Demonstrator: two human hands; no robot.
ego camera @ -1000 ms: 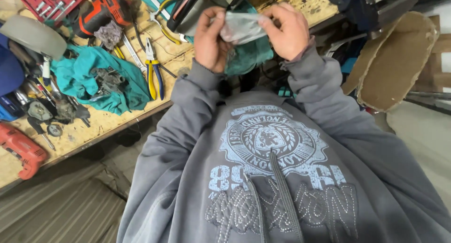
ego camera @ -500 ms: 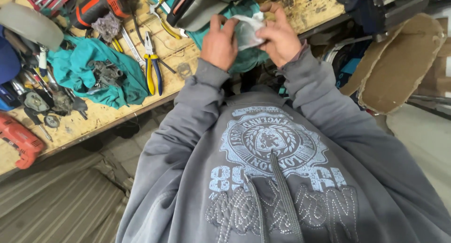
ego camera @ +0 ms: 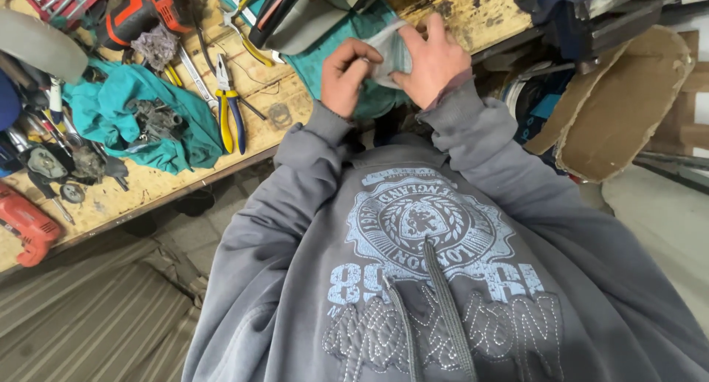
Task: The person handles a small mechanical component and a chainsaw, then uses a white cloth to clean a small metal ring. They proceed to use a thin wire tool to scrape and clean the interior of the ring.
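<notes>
Pale cloth [ego camera: 390,51] pinched between left hand [ego camera: 346,76] and right hand [ego camera: 434,61], above desk [ego camera: 185,175] edge. Both hands closed on it, folding seemingly midway. Pliers [ego camera: 229,109], teal rag [ego camera: 133,124] nearby, untouched.

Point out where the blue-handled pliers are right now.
Head view: the blue-handled pliers lie on the wooden workbench, left of the left hand, beside the teal rag.

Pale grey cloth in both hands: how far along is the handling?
Done: the pale grey cloth is up off the wooden workbench, above the teal rag. In hand: left hand and right hand pinch it between them. Left: the yellow-handled pliers and grimy metal part lie untouched.
</notes>
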